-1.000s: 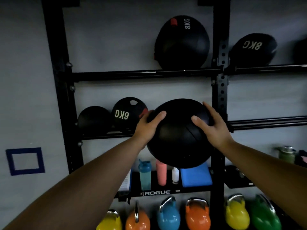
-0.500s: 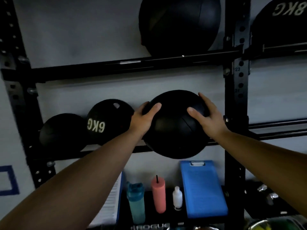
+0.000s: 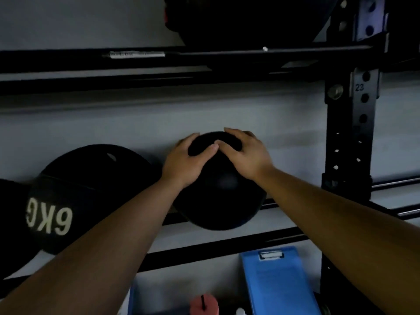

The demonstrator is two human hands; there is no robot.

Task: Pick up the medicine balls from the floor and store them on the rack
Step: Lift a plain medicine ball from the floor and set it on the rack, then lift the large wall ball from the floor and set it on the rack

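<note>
A plain black medicine ball (image 3: 221, 196) rests on the middle rails of the black rack (image 3: 227, 244), close to the grey wall. My left hand (image 3: 186, 160) lies over its upper left side and my right hand (image 3: 246, 153) over its upper right, thumbs touching on top. Beside it on the left sits a black ball marked 6KG (image 3: 75, 201), almost touching my left forearm. Another black ball (image 3: 238, 19) fills the shelf above.
The rack's upright post (image 3: 350, 133) with holes stands just right of the held ball. Below the rails are a blue clipboard (image 3: 277, 280) and a pink bottle (image 3: 203, 305). A further dark ball (image 3: 9, 223) sits at the far left edge.
The ball has gone further back and down onto the middle rails. Both hands slid from its sides up to its top, and the view has moved closer to the rack.
</note>
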